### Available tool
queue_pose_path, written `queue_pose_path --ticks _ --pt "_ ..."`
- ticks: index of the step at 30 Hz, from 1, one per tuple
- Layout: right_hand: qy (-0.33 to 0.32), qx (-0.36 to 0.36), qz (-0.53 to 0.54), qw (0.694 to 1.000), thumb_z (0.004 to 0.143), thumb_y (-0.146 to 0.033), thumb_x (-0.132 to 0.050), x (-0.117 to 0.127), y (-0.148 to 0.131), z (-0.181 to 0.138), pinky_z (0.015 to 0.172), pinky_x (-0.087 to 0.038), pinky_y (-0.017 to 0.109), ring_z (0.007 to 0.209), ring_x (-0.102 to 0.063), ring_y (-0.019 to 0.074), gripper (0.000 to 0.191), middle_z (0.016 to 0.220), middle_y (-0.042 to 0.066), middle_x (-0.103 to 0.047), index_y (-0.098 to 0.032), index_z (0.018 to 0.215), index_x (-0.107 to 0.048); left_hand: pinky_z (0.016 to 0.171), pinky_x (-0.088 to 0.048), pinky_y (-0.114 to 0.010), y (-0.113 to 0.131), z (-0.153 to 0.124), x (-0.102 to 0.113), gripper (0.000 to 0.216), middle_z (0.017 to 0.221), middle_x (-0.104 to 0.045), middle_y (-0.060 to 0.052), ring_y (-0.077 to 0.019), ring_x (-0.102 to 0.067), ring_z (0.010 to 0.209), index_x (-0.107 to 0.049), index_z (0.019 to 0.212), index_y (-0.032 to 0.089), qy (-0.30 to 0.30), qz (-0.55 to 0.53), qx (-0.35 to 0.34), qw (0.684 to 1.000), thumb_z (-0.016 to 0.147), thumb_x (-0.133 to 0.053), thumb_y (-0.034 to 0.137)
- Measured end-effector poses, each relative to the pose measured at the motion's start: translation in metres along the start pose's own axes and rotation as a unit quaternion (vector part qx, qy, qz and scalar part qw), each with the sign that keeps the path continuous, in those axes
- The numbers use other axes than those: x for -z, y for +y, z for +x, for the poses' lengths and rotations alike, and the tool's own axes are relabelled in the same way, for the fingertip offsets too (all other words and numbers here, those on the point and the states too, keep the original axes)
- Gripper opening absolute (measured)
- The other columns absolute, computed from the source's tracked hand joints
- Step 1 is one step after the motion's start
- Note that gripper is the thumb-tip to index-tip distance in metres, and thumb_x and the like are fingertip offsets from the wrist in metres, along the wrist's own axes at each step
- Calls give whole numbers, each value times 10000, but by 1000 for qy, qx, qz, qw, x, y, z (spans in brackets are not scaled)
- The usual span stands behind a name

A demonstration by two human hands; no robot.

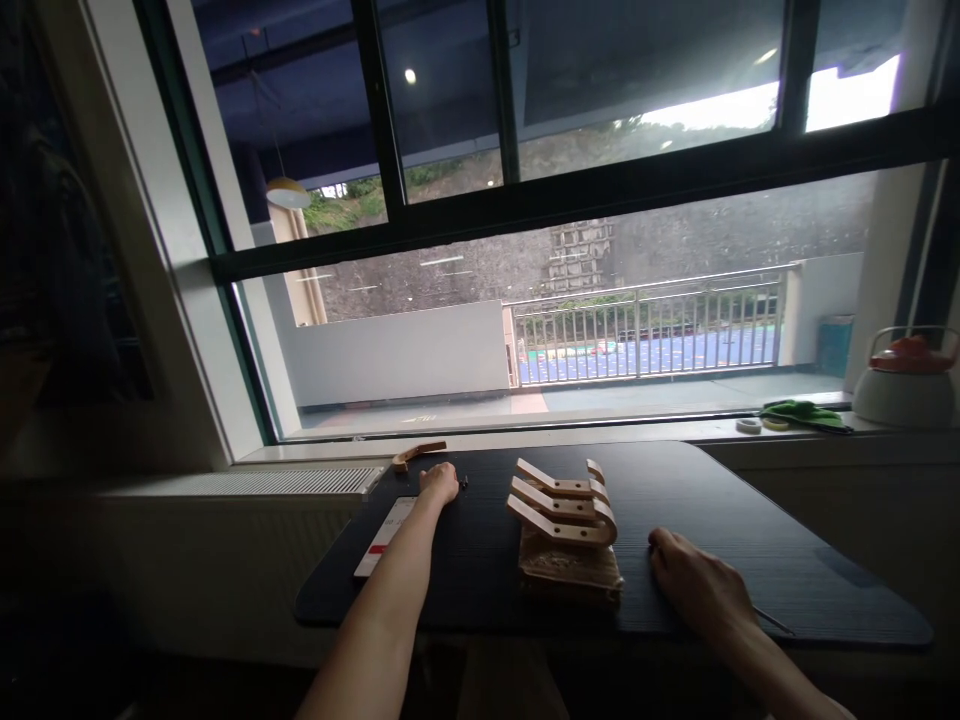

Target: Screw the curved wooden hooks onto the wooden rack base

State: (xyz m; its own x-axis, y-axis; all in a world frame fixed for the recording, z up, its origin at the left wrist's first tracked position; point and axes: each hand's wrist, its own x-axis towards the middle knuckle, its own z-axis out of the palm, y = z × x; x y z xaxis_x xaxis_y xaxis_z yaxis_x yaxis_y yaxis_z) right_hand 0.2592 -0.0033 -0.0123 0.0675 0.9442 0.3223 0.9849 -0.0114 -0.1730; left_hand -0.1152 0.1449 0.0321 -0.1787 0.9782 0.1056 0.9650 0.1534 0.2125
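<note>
My left hand (pixel 439 483) is stretched far out to the back left of the dark table (pixel 750 520), fingers curled down over something small I cannot make out. Just beyond it a single curved wooden hook (pixel 418 454) lies at the table's far edge. My right hand (pixel 694 580) rests knuckles up on the tabletop near the front right, fingers closed round a thin metal tool whose tip (pixel 772 621) sticks out behind it. Between my hands lies a stack of three curved wooden hooks (pixel 562 503) on a crumpled paper bag (pixel 574 572).
A white slip with a red mark (pixel 384 536) lies by my left forearm. A radiator grille (pixel 285 484) runs at the left under the window. On the sill at right are a white kettle with an orange lid (pixel 906 385), a green cloth (pixel 802 412) and tape rolls (pixel 750 425).
</note>
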Motion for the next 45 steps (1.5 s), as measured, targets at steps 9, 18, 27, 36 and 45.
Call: queue_pose_path --ticks 9,18,27,36,45 --pt "11 -2 11 1000 868 -238 -357 6 -2 -2 609 -360 262 783 -630 192 195 896 42 -653 -225 895 -549 696 -437 -253 19 -25 55 241 892 -654 -81 -183 -595 830 -601 1010 140 132 -178 -38 974 797 -514 210" --pt "32 -5 24 999 857 -214 -378 6 1 -4 604 -347 266 775 -631 195 170 863 37 -653 -208 861 -547 573 -445 -220 120 -127 41 304 737 -646 -29 -129 -577 625 -634 989 135 -28 -448 -298 843 753 -529 294" --pt "33 -11 28 999 859 -206 -401 8 0 -5 597 -338 248 766 -628 179 147 837 37 -654 -201 839 -547 704 -446 -266 147 -145 15 214 797 -695 -32 -186 -612 744 -703 751 193 -1 -332 -346 878 756 -529 318" --pt "38 -8 28 999 862 -217 -384 7 0 -5 589 -333 252 769 -625 179 154 855 29 -654 -204 832 -534 657 -430 -277 150 -149 12 222 779 -684 -52 -192 -603 730 -703 756 188 -1 -301 -378 875 721 -484 202" --pt "30 -16 33 999 864 -220 -368 8 0 -5 617 -350 254 797 -620 177 186 880 38 -650 -208 878 -553 650 -390 -273 155 -151 12 199 632 -602 -30 -163 -539 656 -635 556 181 28 -198 -433 879 671 -501 89"
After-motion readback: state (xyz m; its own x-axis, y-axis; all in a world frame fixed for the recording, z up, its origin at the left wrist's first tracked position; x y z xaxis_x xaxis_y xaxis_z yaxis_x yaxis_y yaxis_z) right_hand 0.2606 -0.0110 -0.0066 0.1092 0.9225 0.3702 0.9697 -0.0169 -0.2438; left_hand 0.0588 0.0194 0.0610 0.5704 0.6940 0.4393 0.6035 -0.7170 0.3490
